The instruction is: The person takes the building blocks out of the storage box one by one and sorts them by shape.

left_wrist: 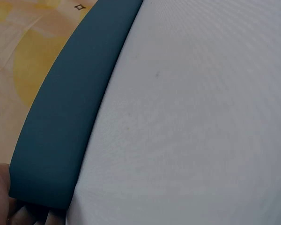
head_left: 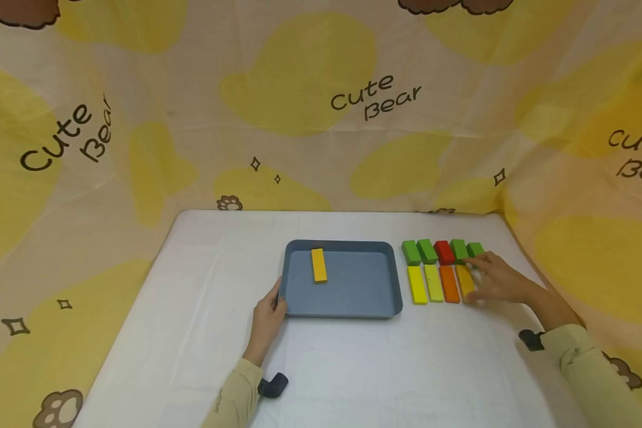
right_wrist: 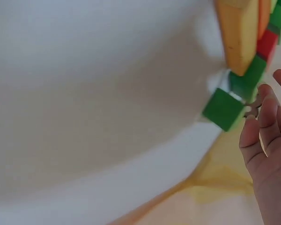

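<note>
My left hand (head_left: 267, 318) grips the blue-grey tray (head_left: 342, 311) at its near left corner. In the left wrist view the thumb lies by the rim and several fingers show at the end of the tray wall (left_wrist: 68, 112). Inside the tray lies one amber block (head_left: 319, 266). Over the right end of the block rows, my right hand (head_left: 494, 279) reaches with spread fingers above another amber block (head_left: 465, 279) and the rightmost green block (head_left: 475, 248). The right wrist view shows the fingers apart from the green block (right_wrist: 224, 109), holding nothing.
Right of the tray, the front row also has a yellow block (head_left: 417, 285), a lime block (head_left: 434, 283) and an orange block (head_left: 450, 284). Behind them stand more green blocks (head_left: 411, 252) and a red block (head_left: 444, 252). A patterned cloth (head_left: 299, 77) surrounds the white table (head_left: 342, 368).
</note>
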Action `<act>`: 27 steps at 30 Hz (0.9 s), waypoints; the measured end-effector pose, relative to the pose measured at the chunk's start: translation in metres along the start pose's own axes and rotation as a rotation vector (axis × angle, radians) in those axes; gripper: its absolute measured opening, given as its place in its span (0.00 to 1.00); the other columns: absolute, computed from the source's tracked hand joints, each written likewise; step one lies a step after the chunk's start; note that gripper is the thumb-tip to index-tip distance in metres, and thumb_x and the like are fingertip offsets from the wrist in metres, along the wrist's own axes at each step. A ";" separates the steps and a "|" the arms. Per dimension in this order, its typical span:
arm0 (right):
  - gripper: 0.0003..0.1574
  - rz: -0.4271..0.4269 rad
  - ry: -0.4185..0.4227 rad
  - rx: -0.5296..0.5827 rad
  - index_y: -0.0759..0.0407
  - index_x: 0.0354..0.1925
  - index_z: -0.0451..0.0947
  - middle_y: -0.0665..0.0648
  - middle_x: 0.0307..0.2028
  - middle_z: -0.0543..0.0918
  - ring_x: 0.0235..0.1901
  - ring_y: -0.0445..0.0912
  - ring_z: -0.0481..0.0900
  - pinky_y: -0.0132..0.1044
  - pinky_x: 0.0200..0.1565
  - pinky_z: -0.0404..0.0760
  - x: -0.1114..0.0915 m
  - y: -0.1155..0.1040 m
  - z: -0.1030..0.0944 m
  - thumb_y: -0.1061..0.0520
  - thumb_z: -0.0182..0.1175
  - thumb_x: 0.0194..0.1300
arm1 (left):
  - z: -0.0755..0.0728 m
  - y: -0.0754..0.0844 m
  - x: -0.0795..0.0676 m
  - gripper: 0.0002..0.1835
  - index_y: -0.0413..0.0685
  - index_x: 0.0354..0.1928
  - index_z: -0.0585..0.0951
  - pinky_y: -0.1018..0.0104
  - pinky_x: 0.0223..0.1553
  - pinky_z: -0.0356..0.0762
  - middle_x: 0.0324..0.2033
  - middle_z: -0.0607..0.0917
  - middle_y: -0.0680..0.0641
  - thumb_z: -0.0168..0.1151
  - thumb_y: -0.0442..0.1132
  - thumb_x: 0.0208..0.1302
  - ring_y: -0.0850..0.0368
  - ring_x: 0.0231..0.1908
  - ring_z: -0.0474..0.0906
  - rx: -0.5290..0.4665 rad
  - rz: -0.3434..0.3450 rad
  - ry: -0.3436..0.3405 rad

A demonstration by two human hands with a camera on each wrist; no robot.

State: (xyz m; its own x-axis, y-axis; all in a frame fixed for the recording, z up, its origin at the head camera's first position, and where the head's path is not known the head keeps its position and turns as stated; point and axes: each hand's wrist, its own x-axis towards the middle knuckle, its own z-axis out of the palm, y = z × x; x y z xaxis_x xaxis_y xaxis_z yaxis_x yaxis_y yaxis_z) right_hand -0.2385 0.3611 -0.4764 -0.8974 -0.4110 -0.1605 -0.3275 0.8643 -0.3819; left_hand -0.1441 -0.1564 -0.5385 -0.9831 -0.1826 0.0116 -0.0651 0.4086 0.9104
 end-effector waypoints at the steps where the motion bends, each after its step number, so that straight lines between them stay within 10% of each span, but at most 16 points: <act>1: 0.58 -0.003 0.003 0.006 0.65 0.68 0.65 0.71 0.56 0.67 0.52 0.62 0.69 0.64 0.51 0.76 0.002 -0.003 -0.003 0.37 0.73 0.49 | 0.000 0.000 0.000 0.29 0.38 0.71 0.65 0.53 0.68 0.68 0.68 0.70 0.37 0.49 0.31 0.68 0.43 0.69 0.65 0.004 0.000 0.001; 10: 0.44 -0.105 0.058 0.005 0.62 0.68 0.67 0.68 0.62 0.68 0.59 0.64 0.69 0.69 0.58 0.73 0.033 -0.058 -0.019 0.42 0.67 0.60 | 0.001 0.000 0.001 0.28 0.39 0.71 0.65 0.53 0.68 0.68 0.67 0.70 0.38 0.49 0.32 0.69 0.44 0.69 0.66 0.015 0.000 0.008; 27: 0.44 -0.389 0.076 -0.027 0.59 0.68 0.68 0.61 0.60 0.74 0.49 0.52 0.78 0.48 0.50 0.83 0.113 -0.175 -0.010 0.41 0.66 0.61 | 0.002 0.001 0.000 0.28 0.41 0.71 0.65 0.55 0.68 0.68 0.68 0.70 0.40 0.49 0.33 0.68 0.45 0.69 0.66 0.017 -0.008 0.003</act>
State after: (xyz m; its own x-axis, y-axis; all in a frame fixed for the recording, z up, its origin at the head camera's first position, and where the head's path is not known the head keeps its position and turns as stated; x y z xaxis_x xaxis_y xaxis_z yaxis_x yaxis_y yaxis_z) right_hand -0.2856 0.1665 -0.4190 -0.7242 -0.6870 0.0598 -0.6537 0.6563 -0.3769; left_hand -0.1444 -0.1544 -0.5386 -0.9820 -0.1887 0.0056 -0.0760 0.4225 0.9032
